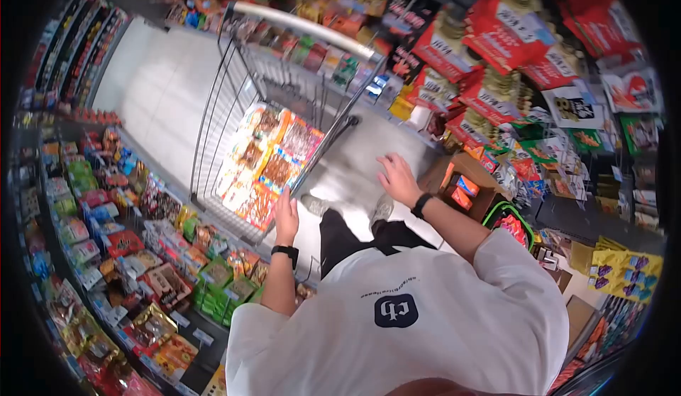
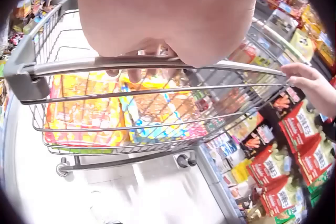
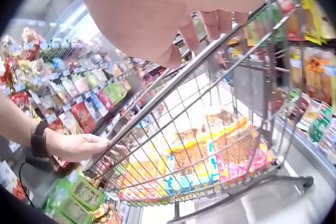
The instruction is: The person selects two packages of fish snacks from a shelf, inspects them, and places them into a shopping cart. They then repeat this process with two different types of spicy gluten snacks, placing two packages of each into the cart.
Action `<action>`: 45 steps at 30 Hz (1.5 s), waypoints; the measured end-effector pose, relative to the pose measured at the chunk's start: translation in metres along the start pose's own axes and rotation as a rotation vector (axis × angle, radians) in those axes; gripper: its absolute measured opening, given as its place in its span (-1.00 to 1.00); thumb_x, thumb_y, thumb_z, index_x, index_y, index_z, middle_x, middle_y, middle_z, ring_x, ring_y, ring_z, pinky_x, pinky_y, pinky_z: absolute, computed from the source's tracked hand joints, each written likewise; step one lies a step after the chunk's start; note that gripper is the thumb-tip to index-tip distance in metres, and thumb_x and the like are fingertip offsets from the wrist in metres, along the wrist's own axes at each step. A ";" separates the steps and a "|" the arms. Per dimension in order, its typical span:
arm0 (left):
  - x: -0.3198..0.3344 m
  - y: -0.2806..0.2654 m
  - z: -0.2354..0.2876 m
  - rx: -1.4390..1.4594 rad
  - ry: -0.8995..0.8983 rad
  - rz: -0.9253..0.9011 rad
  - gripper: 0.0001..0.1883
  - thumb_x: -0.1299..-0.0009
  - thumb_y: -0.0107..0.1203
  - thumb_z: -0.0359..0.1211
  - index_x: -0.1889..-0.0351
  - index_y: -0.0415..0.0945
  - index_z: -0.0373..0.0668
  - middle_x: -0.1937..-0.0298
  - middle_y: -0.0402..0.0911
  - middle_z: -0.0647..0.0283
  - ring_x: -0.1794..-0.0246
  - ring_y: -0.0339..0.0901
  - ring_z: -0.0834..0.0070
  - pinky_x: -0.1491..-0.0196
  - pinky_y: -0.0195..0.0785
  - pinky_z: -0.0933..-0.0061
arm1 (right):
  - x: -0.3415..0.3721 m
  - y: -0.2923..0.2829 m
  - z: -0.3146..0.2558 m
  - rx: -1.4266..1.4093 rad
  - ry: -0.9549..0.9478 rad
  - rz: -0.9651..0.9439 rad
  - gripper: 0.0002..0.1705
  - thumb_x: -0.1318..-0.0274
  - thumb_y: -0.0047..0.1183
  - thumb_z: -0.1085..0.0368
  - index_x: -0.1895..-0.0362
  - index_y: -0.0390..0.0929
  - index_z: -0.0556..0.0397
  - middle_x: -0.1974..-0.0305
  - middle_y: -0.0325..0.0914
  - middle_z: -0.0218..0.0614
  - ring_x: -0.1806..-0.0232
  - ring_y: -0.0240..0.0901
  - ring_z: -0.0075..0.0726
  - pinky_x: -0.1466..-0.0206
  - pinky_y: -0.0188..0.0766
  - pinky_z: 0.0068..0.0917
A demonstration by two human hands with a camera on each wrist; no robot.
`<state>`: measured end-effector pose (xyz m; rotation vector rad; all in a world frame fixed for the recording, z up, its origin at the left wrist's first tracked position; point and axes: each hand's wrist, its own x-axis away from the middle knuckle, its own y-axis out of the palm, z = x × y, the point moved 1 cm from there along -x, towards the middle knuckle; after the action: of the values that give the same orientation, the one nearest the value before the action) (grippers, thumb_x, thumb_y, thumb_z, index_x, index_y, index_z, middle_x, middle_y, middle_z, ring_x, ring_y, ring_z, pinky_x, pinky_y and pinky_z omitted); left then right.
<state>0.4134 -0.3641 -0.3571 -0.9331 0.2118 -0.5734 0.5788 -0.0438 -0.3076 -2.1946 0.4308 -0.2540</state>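
A wire shopping cart [image 1: 213, 105] [image 2: 157, 95] [image 3: 210, 82] stands before the person, holding several bright snack packs [image 1: 280, 169] [image 2: 157, 108] [image 3: 191, 163]. In the head view, my left hand [image 1: 286, 219] is at the near corner of its side rail, fingers fairly straight; the right wrist view shows this left hand [image 3: 79, 147] at the rail, fingertips beyond it. In the head view, my right hand [image 1: 399, 181] appears apart from the rail, fingers loosely spread. The left wrist view shows the right hand [image 2: 313, 85] at the rail's far end; contact is unclear.
Shelves of packaged snacks [image 1: 152, 261] line the left side. Red snack bags [image 1: 507, 31] hang at the right, above a cardboard box [image 1: 464, 173] and a green-rimmed basket [image 1: 507, 219]. Pale floor [image 1: 142, 77] shows beyond the cart.
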 end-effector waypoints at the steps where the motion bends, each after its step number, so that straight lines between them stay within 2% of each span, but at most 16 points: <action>1: -0.012 0.012 0.016 0.045 0.022 0.019 -0.60 -0.49 -0.13 -0.32 -0.24 0.33 -0.29 -0.14 0.45 -0.16 -0.14 0.38 -0.07 -0.16 0.23 0.10 | 0.021 -0.013 0.036 -0.061 0.102 -0.038 -0.45 -0.12 0.06 0.26 -0.21 0.29 0.09 -0.12 0.27 0.11 -0.06 0.32 0.30 -0.14 0.31 -0.04; 4: -0.059 0.056 0.045 0.126 0.134 0.047 -0.65 -0.47 -0.16 -0.37 -0.16 0.40 -0.27 0.14 0.55 -0.22 0.10 0.47 -0.16 0.03 0.29 -0.02 | 0.097 -0.046 0.129 -0.099 0.276 0.026 -0.28 -0.27 -0.06 0.10 -0.34 0.01 0.27 -0.13 0.25 0.42 -0.14 0.29 0.41 -0.19 0.30 0.00; 5: -0.065 0.043 0.079 -0.028 0.047 -0.115 -0.66 -0.47 -0.18 -0.37 -0.14 0.41 -0.29 0.20 0.56 -0.23 0.13 0.48 -0.18 0.09 0.30 -0.05 | 0.121 -0.062 0.148 -0.082 0.316 0.069 -0.28 -0.29 -0.10 0.08 -0.34 0.00 0.30 -0.10 0.30 0.45 -0.13 0.31 0.42 -0.18 0.30 -0.01; 8: -0.054 0.069 0.081 0.101 0.125 -0.018 -0.68 -0.50 -0.20 -0.30 -0.06 0.44 -0.27 0.24 0.55 -0.24 0.20 0.48 -0.21 0.18 0.32 -0.05 | 0.175 -0.109 0.184 -0.191 0.691 0.012 -0.33 -0.26 -0.07 0.10 -0.28 0.09 0.29 0.07 0.45 0.35 0.00 0.44 0.33 -0.07 0.40 -0.09; 9: -0.059 0.075 0.077 0.052 0.041 -0.146 -0.67 -0.52 -0.23 -0.26 -0.01 0.44 -0.29 0.26 0.54 -0.25 0.21 0.47 -0.23 0.18 0.32 -0.04 | 0.195 -0.102 0.202 -0.041 0.524 0.269 -0.37 -0.24 -0.05 0.11 -0.23 0.15 0.30 0.06 0.45 0.32 0.00 0.43 0.32 -0.06 0.38 -0.06; 12: -0.058 0.082 0.090 0.123 0.128 -0.190 -0.62 -0.55 -0.29 -0.21 0.00 0.41 -0.32 0.16 0.53 -0.27 0.08 0.44 -0.24 0.07 0.31 -0.01 | 0.225 -0.117 0.204 -0.119 0.709 0.308 -0.51 -0.24 -0.05 0.07 0.02 0.32 0.31 0.16 0.49 0.26 0.08 0.46 0.29 0.01 0.39 -0.04; 14: -0.058 0.095 0.086 0.065 0.085 -0.245 -0.65 -0.54 -0.27 -0.28 -0.13 0.37 -0.26 0.15 0.55 -0.22 0.08 0.48 -0.18 0.05 0.34 0.07 | 0.236 -0.100 0.221 -0.098 0.755 0.292 -0.47 -0.23 -0.04 0.05 -0.01 0.37 0.32 0.14 0.51 0.25 0.06 0.47 0.26 -0.01 0.41 -0.08; 18: -0.050 0.085 0.124 -0.191 -0.025 -0.305 -0.63 -0.52 -0.27 -0.13 -0.09 0.36 -0.15 0.23 0.57 -0.23 0.14 0.50 -0.25 0.11 0.32 -0.16 | 0.232 -0.099 0.208 -0.225 0.825 0.208 -0.42 -0.23 -0.04 0.05 -0.10 0.37 0.33 0.07 0.52 0.23 0.01 0.48 0.21 -0.07 0.42 -0.14; 24: -0.057 0.077 0.147 -0.236 -0.024 -0.435 -0.67 -0.50 -0.24 -0.05 0.03 0.32 -0.06 0.23 0.59 -0.19 0.16 0.51 -0.25 0.14 0.31 -0.24 | 0.213 -0.102 0.208 -0.282 0.756 0.308 -0.45 -0.22 -0.02 0.06 -0.10 0.39 0.29 0.08 0.54 0.15 0.04 0.52 0.11 -0.04 0.44 -0.20; 29: -0.079 0.083 0.137 -0.200 -0.021 -0.532 -0.66 -0.49 -0.20 -0.05 0.02 0.33 -0.08 0.19 0.57 -0.22 0.12 0.50 -0.24 0.10 0.32 -0.18 | 0.170 -0.185 0.174 -0.215 0.785 0.356 -0.53 -0.18 0.04 0.20 -0.09 0.41 0.25 0.15 0.57 0.06 0.18 0.57 -0.12 0.11 0.47 -0.32; 34: -0.122 0.095 0.120 -0.186 0.370 -0.619 -0.69 -0.44 -0.10 -0.17 0.10 0.45 -0.22 0.18 0.59 -0.16 0.10 0.52 -0.14 0.10 0.37 -0.08 | 0.133 -0.294 0.140 -0.080 0.480 0.630 -0.66 -0.12 0.09 0.27 0.07 0.54 0.25 0.33 0.56 -0.06 0.30 0.52 -0.17 0.21 0.43 -0.32; 35: -0.133 0.093 0.121 -0.136 0.380 -0.562 -0.70 -0.43 -0.09 -0.18 0.11 0.47 -0.23 0.18 0.59 -0.14 0.10 0.53 -0.12 0.10 0.39 -0.05 | 0.133 -0.288 0.141 -0.063 0.506 0.641 -0.67 -0.14 0.05 0.26 0.07 0.52 0.22 0.28 0.54 0.03 0.24 0.50 0.03 0.16 0.42 -0.26; 36: -0.153 0.043 0.201 -0.082 0.364 -0.388 -0.70 -0.43 -0.07 -0.22 0.10 0.50 -0.24 0.19 0.60 -0.12 0.10 0.54 -0.09 0.09 0.41 0.03 | 0.124 -0.335 0.113 -0.069 0.436 0.779 -0.67 -0.14 0.06 0.27 0.06 0.52 0.21 0.24 0.52 -0.01 0.25 0.51 -0.03 0.16 0.43 -0.31; 40: -0.217 -0.055 0.335 0.299 0.554 -0.187 -0.75 -0.43 -0.03 -0.33 0.06 0.50 -0.30 0.21 0.62 -0.06 0.12 0.59 0.07 0.06 0.42 0.24 | 0.108 -0.434 0.050 0.013 0.308 0.856 -0.71 -0.18 0.08 0.33 0.04 0.51 0.19 0.26 0.51 -0.25 0.28 0.45 -0.42 0.18 0.40 -0.50; 42: -0.245 -0.102 0.407 0.806 0.534 -0.384 -0.78 -0.52 -0.12 -0.41 -0.04 0.42 -0.30 0.21 0.59 0.26 0.19 0.54 0.57 0.04 0.41 0.51 | 0.091 -0.495 -0.003 -0.156 0.172 0.915 -0.74 -0.24 0.03 0.34 0.02 0.51 0.18 0.22 0.52 -0.34 0.24 0.45 -0.53 0.14 0.39 -0.56; 45: -0.230 -0.148 0.480 0.922 0.590 -0.479 -0.78 -0.51 -0.08 -0.39 -0.04 0.42 -0.27 0.15 0.59 0.24 0.16 0.55 0.55 0.02 0.41 0.50 | 0.068 -0.540 -0.023 -0.375 0.097 0.881 -0.69 -0.28 0.01 0.29 -0.06 0.47 0.14 0.21 0.51 -0.42 0.21 0.43 -0.61 0.13 0.38 -0.60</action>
<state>0.3647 0.0287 0.0278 0.1183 0.2161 -1.2486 0.7503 0.2200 0.1369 -2.1142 1.5305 0.2233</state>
